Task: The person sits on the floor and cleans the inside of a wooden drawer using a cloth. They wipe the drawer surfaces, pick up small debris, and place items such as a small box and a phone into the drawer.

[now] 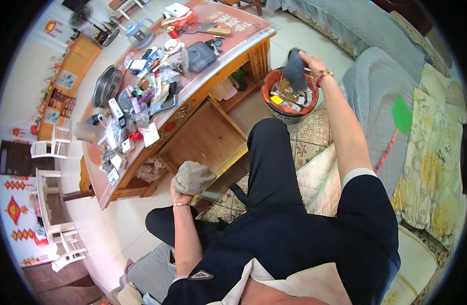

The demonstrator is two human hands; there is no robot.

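Observation:
My left hand (181,195) holds a crumpled grey-beige cloth (194,177) in front of an open wooden drawer (206,137) of the desk. At the upper right, my right hand (313,64) grips a dark grey, soft-looking item (295,70), perhaps fabric; its exact kind cannot be told. This item hangs over a waste bin (284,116) lined with a red plastic bag (270,84). Inside the bin lie crumpled papers, brown scraps and a yellow piece (276,100).
Clutter covers the wooden desk (252,24), including a cleaver (208,29), a grey plastic case (201,56), a glass kettle (139,33) and a dark round pan (107,85). A green fly swatter (402,114) lies on the quilted sofa cover (378,84) at right.

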